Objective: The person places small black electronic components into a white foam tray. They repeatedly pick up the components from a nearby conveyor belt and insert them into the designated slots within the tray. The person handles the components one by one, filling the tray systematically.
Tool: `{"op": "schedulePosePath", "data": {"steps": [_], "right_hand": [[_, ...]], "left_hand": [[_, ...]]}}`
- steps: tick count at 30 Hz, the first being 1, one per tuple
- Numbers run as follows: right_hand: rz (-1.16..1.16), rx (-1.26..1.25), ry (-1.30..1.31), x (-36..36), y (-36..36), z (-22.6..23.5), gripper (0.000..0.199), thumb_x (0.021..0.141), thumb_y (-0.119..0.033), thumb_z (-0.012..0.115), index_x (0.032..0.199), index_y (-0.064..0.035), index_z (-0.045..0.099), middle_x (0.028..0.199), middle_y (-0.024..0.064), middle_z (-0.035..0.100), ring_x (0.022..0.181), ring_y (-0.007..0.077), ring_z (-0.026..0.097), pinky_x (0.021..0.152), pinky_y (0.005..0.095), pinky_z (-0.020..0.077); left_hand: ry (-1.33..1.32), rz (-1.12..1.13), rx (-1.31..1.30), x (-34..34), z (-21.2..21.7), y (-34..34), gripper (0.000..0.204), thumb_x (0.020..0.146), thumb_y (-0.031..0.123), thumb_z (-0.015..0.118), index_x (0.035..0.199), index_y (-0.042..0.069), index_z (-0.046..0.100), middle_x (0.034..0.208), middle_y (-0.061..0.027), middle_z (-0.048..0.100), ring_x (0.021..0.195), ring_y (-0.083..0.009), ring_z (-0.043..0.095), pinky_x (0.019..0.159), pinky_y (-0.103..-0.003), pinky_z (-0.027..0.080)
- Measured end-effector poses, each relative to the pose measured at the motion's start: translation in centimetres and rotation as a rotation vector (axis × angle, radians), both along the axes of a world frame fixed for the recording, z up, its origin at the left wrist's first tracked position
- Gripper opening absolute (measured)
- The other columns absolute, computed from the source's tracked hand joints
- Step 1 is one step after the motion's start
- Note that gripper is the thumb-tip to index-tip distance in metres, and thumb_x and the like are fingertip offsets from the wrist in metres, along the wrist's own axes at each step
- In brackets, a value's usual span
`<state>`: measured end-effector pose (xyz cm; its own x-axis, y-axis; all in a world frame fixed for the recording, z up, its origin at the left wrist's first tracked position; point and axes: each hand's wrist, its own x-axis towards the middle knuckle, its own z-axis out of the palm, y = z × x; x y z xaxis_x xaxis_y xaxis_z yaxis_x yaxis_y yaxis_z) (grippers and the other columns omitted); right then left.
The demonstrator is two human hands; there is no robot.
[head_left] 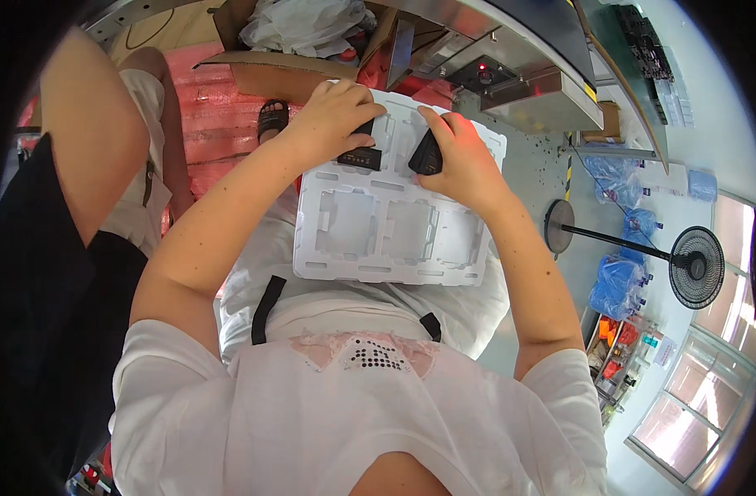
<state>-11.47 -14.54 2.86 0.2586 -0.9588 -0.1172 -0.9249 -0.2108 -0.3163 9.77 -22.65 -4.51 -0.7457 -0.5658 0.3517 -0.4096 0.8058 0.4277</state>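
A white moulded plastic tray [336,269] with rectangular recesses lies across my lap. My left hand [338,120] is closed round a black box-shaped piece [361,158] at the tray's far left recess. Part of that piece is hidden under my fingers. At the far right of the tray, my right hand [465,161] grips a second black block [426,155], which is tilted, with the thumb on its near end and the fingers over its top. Three recesses in the near row of the tray hold nothing.
Beyond the tray stands an open cardboard box [279,78] with clear plastic bags. A metal machine [543,99] with a red light is at the far right. Another person's leg [97,124] is close on my left. A black fan [696,266] and blue-wrapped bottles [617,285] stand right.
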Motion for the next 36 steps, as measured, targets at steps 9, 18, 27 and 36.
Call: {"op": "schedulePosePath", "data": {"steps": [9,18,27,36], "right_hand": [[-0.023,0.099,0.006,-0.3,-0.2,-1.1,0.087,0.054,-0.017,0.081,0.129,-0.0119,0.039,0.109,0.0164,0.048,0.103,0.034,0.048,0.089,0.0385,0.0418],[0.052,0.011,-0.015,-0.7,-0.4,-1.2,0.085,0.054,-0.018,0.08,0.128,-0.0094,0.039,0.104,0.018,0.047,0.101,0.0337,0.048,0.085,0.0399,0.0439],[0.104,0.114,0.06,-0.4,-0.8,-0.8,0.08,0.053,-0.016,0.078,0.124,-0.0078,0.042,0.1,0.0187,0.048,0.1,0.0344,0.048,0.084,0.0397,0.0444],[0.022,-0.1,-0.053,-3.8,0.4,2.2,0.078,0.055,-0.008,0.075,0.126,-0.0109,0.041,0.112,0.0169,0.046,0.105,0.0357,0.046,0.089,0.04,0.0424]], "left_hand": [[0.162,0.082,0.138,0.2,0.5,3.1,0.044,0.071,0.018,0.069,0.112,0.009,0.056,0.113,-0.0069,0.051,0.112,-0.0254,0.044,0.096,-0.044,0.033],[-0.014,0.052,0.154,0.2,0.8,3.9,0.045,0.071,0.014,0.068,0.114,0.008,0.055,0.128,-0.0087,0.045,0.123,-0.0246,0.038,0.107,-0.049,0.023],[-0.018,0.074,0.111,-0.3,0.4,4.0,0.046,0.069,0.016,0.07,0.112,0.009,0.056,0.128,-0.008,0.045,0.122,-0.0246,0.04,0.106,-0.049,0.023],[0.009,-0.022,0.051,0.0,1.1,3.4,0.045,0.069,0.018,0.07,0.112,0.01,0.056,0.123,-0.0082,0.049,0.117,-0.0255,0.043,0.101,-0.045,0.029]]}}
